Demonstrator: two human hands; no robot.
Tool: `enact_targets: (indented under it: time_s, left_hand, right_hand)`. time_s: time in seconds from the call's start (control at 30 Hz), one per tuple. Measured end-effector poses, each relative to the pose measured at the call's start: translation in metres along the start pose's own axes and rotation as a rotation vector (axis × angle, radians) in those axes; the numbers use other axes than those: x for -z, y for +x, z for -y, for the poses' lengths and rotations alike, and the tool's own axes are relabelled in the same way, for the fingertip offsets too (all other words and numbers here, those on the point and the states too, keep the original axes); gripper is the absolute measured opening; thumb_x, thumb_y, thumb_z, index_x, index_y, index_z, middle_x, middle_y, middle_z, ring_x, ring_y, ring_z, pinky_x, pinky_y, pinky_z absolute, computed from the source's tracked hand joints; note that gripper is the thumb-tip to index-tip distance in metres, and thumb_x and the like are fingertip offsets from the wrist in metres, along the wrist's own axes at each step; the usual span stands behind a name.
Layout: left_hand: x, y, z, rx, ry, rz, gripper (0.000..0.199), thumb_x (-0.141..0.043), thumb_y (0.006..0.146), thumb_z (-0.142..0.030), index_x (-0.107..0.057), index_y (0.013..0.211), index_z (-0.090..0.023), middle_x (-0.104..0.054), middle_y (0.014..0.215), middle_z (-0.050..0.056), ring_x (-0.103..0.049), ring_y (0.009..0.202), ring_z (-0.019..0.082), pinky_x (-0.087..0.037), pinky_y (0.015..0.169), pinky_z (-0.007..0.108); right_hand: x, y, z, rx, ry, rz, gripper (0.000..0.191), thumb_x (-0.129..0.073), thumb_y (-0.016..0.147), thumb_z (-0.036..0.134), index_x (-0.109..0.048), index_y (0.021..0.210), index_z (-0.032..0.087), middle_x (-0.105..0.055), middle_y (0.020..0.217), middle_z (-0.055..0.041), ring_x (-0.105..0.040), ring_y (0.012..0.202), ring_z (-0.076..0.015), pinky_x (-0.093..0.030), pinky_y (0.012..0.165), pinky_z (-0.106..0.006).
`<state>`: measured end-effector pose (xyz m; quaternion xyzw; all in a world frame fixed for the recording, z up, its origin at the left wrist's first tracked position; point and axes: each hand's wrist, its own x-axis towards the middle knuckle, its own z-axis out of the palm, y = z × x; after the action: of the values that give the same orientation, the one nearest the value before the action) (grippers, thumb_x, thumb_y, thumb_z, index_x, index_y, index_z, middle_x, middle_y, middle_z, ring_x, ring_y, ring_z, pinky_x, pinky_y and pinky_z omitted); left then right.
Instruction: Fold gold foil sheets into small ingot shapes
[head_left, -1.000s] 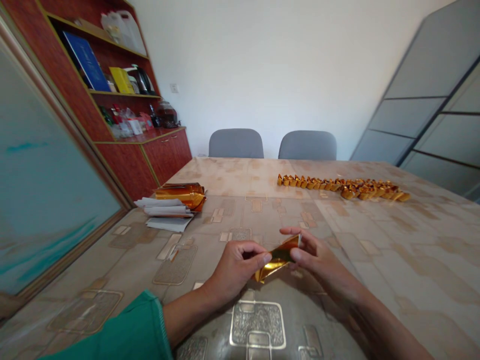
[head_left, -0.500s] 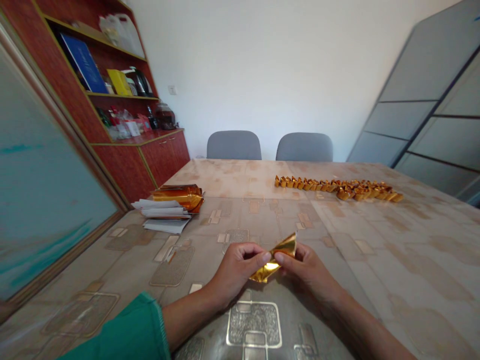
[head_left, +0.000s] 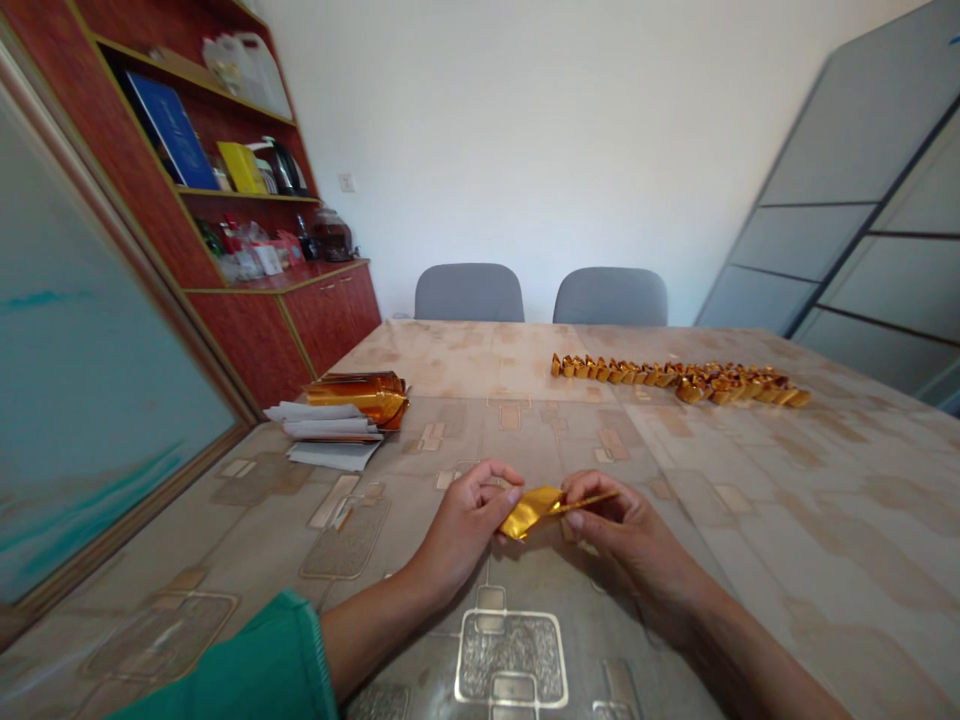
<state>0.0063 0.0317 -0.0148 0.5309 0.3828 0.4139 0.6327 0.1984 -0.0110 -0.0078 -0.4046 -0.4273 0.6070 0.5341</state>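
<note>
Between my two hands, just above the table [head_left: 420, 620], is a piece of gold foil paper [head_left: 532, 511], folded and slightly twisted. My left hand [head_left: 474, 515] pinches its left end between thumb and fingers. At the other end, my right hand [head_left: 607, 515] grips a thin, edge-on part of the foil with thumb and fingertips. The fingers hide some of the folds. Farther off to the right stand rows of small folded gold-paper ingots [head_left: 742, 384]. On the left lies a stack of gold foil sheets [head_left: 360, 396], with white-backed papers [head_left: 334, 432] beside it.
Two grey chairs [head_left: 469, 291] stand at the table's far side against the wall. A red-brown cabinet [head_left: 322, 310] with filled shelves is at the back left. A glass-like panel [head_left: 105, 350] borders the table's left side.
The foil paper has turned from a steep slant to nearly level, its right part now edge-on. My right hand has shifted its grip slightly outward, and the left fingers have lifted a little.
</note>
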Motion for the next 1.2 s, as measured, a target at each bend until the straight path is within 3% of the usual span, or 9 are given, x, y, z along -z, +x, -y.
enact_targets:
  time_s: [0.13,0.23,0.33,0.4,0.57,0.7,0.83,0.97,1.2]
  left_hand:
    - [0.002,0.006,-0.004,-0.051,0.017,-0.029,0.041,-0.071,0.079,-0.055,-0.051,0.088,-0.020,-0.056,0.057,-0.007,-0.047,0.048,0.009,-0.034,0.046,0.017]
    - [0.004,0.007,-0.009,-0.064,0.050,0.014,0.035,-0.071,0.079,-0.049,-0.055,0.087,-0.019,-0.056,0.060,-0.006,-0.047,0.050,0.009,-0.032,0.048,0.018]
    - [0.006,0.005,-0.013,-0.166,0.228,0.094,0.021,-0.067,0.084,-0.035,-0.056,0.086,-0.018,-0.056,0.061,-0.005,-0.047,0.054,0.010,-0.032,0.052,0.019]
    - [0.006,0.004,-0.013,-0.242,0.370,0.151,0.013,-0.062,0.086,-0.029,-0.055,0.084,-0.018,-0.053,0.060,-0.006,-0.046,0.055,0.010,-0.031,0.054,0.020]
    - [0.005,0.004,-0.007,-0.252,0.389,0.214,0.016,-0.061,0.087,-0.028,-0.049,0.082,-0.019,-0.049,0.059,-0.007,-0.043,0.055,0.010,-0.029,0.053,0.020]
    - [0.005,0.003,-0.003,-0.172,0.243,0.249,0.019,-0.060,0.089,-0.032,-0.046,0.086,-0.021,-0.047,0.061,-0.008,-0.042,0.051,0.008,-0.030,0.048,0.018]
    - [0.008,0.002,-0.001,-0.119,0.152,0.269,0.021,-0.062,0.090,-0.034,-0.045,0.087,-0.021,-0.050,0.063,-0.008,-0.043,0.048,0.007,-0.033,0.043,0.016]
    - [0.011,0.002,-0.002,-0.117,0.174,0.232,0.022,-0.063,0.091,-0.034,-0.046,0.087,-0.020,-0.052,0.063,-0.007,-0.047,0.047,0.006,-0.035,0.042,0.015]
    - [0.007,0.000,0.000,-0.155,0.325,0.215,0.019,-0.058,0.093,-0.033,-0.046,0.086,-0.020,-0.047,0.058,-0.009,-0.043,0.043,0.006,-0.030,0.040,0.014]
  right_hand:
    - [0.014,-0.001,0.003,0.055,-0.132,0.129,0.017,-0.082,0.070,0.033,-0.069,0.072,0.023,-0.062,0.089,-0.0004,-0.058,0.074,-0.0154,-0.044,0.062,-0.025]
    - [0.025,-0.004,0.012,0.004,-0.208,0.235,0.011,-0.078,0.076,0.031,-0.072,0.085,0.026,-0.065,0.109,-0.0027,-0.063,0.087,-0.0184,-0.050,0.071,-0.028]
    - [0.033,-0.005,0.021,-0.006,-0.311,0.343,0.027,-0.071,0.084,0.029,-0.071,0.111,0.031,-0.060,0.130,-0.0044,-0.062,0.110,-0.0232,-0.049,0.094,-0.036]
    - [0.033,-0.003,0.025,0.040,-0.421,0.410,0.035,-0.060,0.093,0.028,-0.065,0.127,0.033,-0.058,0.132,-0.0050,-0.060,0.114,-0.0228,-0.045,0.101,-0.040]
    - [0.027,0.005,0.020,0.201,-0.647,0.564,0.046,-0.045,0.097,0.017,-0.058,0.136,0.036,-0.058,0.130,-0.0037,-0.052,0.125,-0.0209,-0.038,0.110,-0.045]
    - [0.025,0.006,0.017,0.227,-0.680,0.568,0.053,-0.042,0.095,0.010,-0.054,0.139,0.036,-0.056,0.133,-0.0028,-0.051,0.127,-0.0185,-0.037,0.111,-0.044]
    - [0.024,0.004,0.021,0.220,-0.675,0.540,0.042,-0.043,0.099,0.017,-0.059,0.133,0.035,-0.058,0.127,-0.0034,-0.054,0.121,-0.0189,-0.040,0.107,-0.042]
    - [0.030,0.005,0.022,0.227,-0.647,0.459,0.023,-0.050,0.101,0.033,-0.068,0.116,0.030,-0.060,0.119,-0.0047,-0.058,0.110,-0.0201,-0.046,0.098,-0.039]
    - [0.025,0.003,0.022,0.137,-0.608,0.448,0.033,-0.050,0.101,0.043,-0.069,0.122,0.026,-0.067,0.118,-0.0058,-0.061,0.110,-0.0230,-0.044,0.099,-0.041]
